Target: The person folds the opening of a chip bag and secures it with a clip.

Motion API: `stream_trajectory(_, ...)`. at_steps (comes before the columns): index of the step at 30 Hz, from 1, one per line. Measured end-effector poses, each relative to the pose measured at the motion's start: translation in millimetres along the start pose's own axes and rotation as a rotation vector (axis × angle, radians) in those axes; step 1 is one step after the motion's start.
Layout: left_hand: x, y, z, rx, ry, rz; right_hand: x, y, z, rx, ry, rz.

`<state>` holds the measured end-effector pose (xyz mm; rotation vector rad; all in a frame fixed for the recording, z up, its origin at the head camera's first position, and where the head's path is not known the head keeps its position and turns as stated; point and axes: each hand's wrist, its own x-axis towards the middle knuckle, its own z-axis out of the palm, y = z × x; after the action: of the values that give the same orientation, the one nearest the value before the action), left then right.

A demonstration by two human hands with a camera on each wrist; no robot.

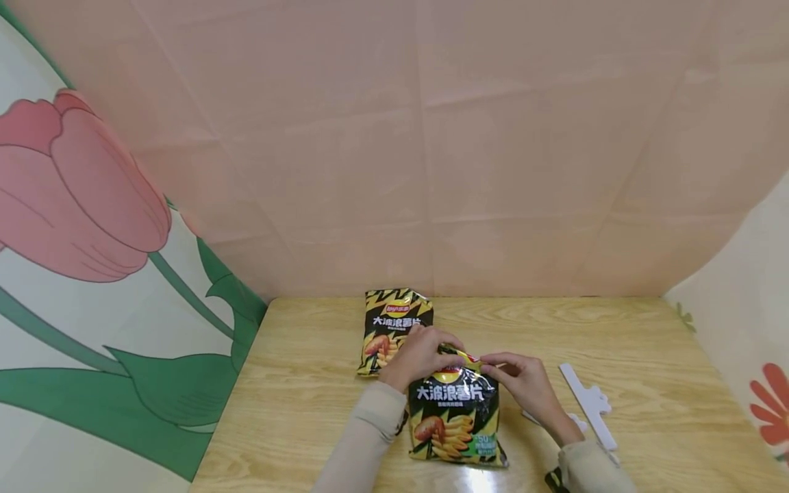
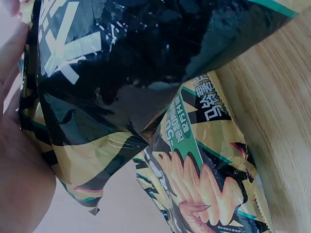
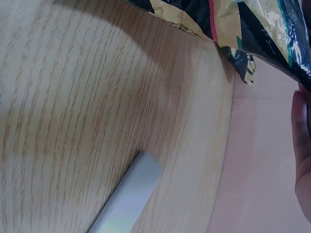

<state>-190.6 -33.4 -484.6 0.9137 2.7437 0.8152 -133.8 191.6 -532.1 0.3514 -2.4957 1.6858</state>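
Two Lay's wavy potato chip bags are on view. The front bag is at the bench's near middle, its top edge held by two hands: the left hand's grip pinches the top, the right hand's the upper right corner. One rear bag lies behind. One white sealing clip lies right of them; a second white piece, mostly hidden, shows beneath the right wrist.

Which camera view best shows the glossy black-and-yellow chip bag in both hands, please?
The head view: it shows the chip bag almost whole. The left wrist view crops it closely; the right wrist view catches only part.
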Motion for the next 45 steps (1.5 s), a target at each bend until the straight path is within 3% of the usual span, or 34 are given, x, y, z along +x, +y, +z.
stream_trajectory(18,2.8,2.9,6.3,0.011,0.056,-0.019,-5.8,-4.0,-6.0,0.025,-0.04,0.049)
stream_trajectory(45,-2.7,3.9,7.5,-0.009,0.041,-0.018,-38.3,35.8,-57.6,-0.126,-0.106,0.079)
